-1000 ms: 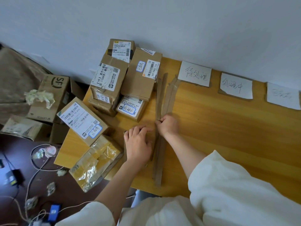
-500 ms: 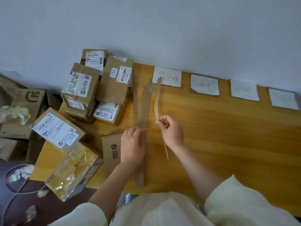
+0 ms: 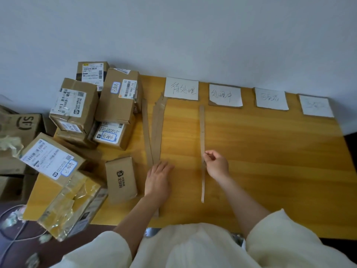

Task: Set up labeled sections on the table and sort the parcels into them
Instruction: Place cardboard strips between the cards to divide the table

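Right of the stacked strips, one cardboard strip has been carried over, pinched by the right hand, toward twelve o'clock between two labels; the left hand is pressed flat on the stack — a first divider, seemingly.

Far-right label: writing too faint to read. SF box: cut by the left edge. Bundled strips: near ends hidden under the left hand.
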### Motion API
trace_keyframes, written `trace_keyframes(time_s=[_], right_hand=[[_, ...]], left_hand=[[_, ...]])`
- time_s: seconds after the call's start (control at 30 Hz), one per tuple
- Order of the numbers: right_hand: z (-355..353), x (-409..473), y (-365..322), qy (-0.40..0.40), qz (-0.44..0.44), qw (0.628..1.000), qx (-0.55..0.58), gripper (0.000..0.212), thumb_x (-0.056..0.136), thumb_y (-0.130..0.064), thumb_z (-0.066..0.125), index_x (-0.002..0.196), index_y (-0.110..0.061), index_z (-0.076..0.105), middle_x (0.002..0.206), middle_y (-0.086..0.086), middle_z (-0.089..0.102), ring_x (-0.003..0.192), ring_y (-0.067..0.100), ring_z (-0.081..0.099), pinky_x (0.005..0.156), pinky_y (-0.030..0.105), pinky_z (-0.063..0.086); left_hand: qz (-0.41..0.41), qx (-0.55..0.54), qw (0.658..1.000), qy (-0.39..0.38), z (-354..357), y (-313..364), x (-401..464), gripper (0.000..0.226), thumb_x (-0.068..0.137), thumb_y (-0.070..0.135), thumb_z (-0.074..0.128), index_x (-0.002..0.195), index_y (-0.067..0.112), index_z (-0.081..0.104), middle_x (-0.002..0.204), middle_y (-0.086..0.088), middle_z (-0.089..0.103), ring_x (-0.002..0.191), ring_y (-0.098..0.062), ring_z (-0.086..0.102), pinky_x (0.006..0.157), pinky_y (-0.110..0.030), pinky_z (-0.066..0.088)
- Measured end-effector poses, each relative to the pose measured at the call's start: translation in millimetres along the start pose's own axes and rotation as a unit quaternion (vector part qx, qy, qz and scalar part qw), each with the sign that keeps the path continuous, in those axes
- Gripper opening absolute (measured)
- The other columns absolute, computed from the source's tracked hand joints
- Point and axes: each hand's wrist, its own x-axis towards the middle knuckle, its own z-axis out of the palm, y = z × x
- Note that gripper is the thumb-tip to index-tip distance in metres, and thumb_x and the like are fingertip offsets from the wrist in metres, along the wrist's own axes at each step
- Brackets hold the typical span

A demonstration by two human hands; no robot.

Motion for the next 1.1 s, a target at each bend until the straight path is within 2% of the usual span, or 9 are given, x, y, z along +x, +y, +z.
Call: trace_keyframes(time_s=[0.1,0.17,0.23,0.33,0.47,0.7,0.93,1.1], right_hand=[[-1,8,8,-0.008,0.037,0.999,-0.011,0.023,0.099,-0.029,0.053,0.116,-0.02,0.065,0.101,-0.003,0.067,0.086,0.018,0.064,0.074,0.032,0.055],[-1,10,11,0.008,0.041,0.995,-0.089,0.028,0.099,-0.034,0.051,0.124,-0.024,0.06,0.116,0.0,0.064,0.092,0.021,0.063,0.077,0.036,0.055],[1,10,15,0.023,0.004,0.983,-0.182,0.035,0.099,-0.036,0.049,0.133,-0.029,0.052,0.128,0.002,0.056,0.101,0.025,0.062,0.08,0.037,0.054],[8,6,21,-0.003,-0.083,0.965,-0.248,0.043,0.1,-0.029,0.049,0.143,-0.033,0.044,0.137,0.002,0.048,0.115,0.024,0.056,0.087,0.037,0.052],[14,8,28,-0.037,-0.098,0.953,-0.284,0.051,0.099,-0.024,0.053,0.147,-0.033,0.039,0.13,0.002,0.051,0.109,0.023,0.056,0.083,0.037,0.052],[14,20,25,-0.04,-0.116,0.956,-0.268,0.051,0.099,-0.016,0.051,0.148,-0.025,0.039,0.125,0.007,0.054,0.107,0.026,0.055,0.083,0.036,0.05],[9,25,18,-0.056,-0.126,0.951,-0.277,0.052,0.099,-0.016,0.053,0.149,-0.022,0.039,0.123,0.008,0.055,0.107,0.025,0.055,0.086,0.034,0.049],[11,14,-1,-0.038,-0.162,0.951,-0.259,0.044,0.099,-0.024,0.054,0.143,-0.022,0.048,0.124,0.005,0.058,0.11,0.022,0.057,0.087,0.031,0.048]], left_hand=[[-0.006,0.018,1.0,-0.003,3,1,1,0.064,0.088,0.006,0.055,0.144,0.03,0.035,0.159,0.002,0.02,0.147,-0.019,0.011,0.118,-0.034,0.012],[-0.014,0.031,0.999,0.002,4,1,1,0.066,0.088,0.009,0.057,0.145,0.03,0.033,0.16,-0.001,0.013,0.147,-0.021,0.007,0.119,-0.036,0.011],[-0.028,0.041,0.999,0.011,5,3,1,0.069,0.087,0.01,0.059,0.146,0.032,0.029,0.161,-0.003,0.006,0.147,-0.022,0.003,0.119,-0.038,0.009],[-0.045,0.06,0.997,0.017,7,3,1,0.074,0.087,0.013,0.059,0.148,0.034,0.023,0.161,-0.003,-0.002,0.147,-0.023,-0.001,0.119,-0.039,0.007],[-0.055,0.099,0.993,-0.018,12,-1,0,0.084,0.086,0.019,0.064,0.15,0.037,0.012,0.16,-0.002,-0.012,0.148,-0.024,-0.008,0.12,-0.042,0.002],[-0.056,0.123,0.99,-0.047,11,-6,3,0.084,0.083,0.028,0.068,0.149,0.038,0.017,0.161,-0.002,-0.011,0.148,-0.026,-0.012,0.12,-0.043,-0.004],[-0.058,0.12,0.99,-0.048,11,-3,1,0.084,0.083,0.028,0.069,0.149,0.036,0.018,0.161,-0.005,-0.01,0.148,-0.026,-0.011,0.119,-0.042,-0.005],[-0.055,0.139,0.988,-0.044,9,-4,-1,0.086,0.083,0.038,0.068,0.15,0.034,0.015,0.161,-0.008,-0.01,0.148,-0.028,-0.009,0.118,-0.043,-0.006]])
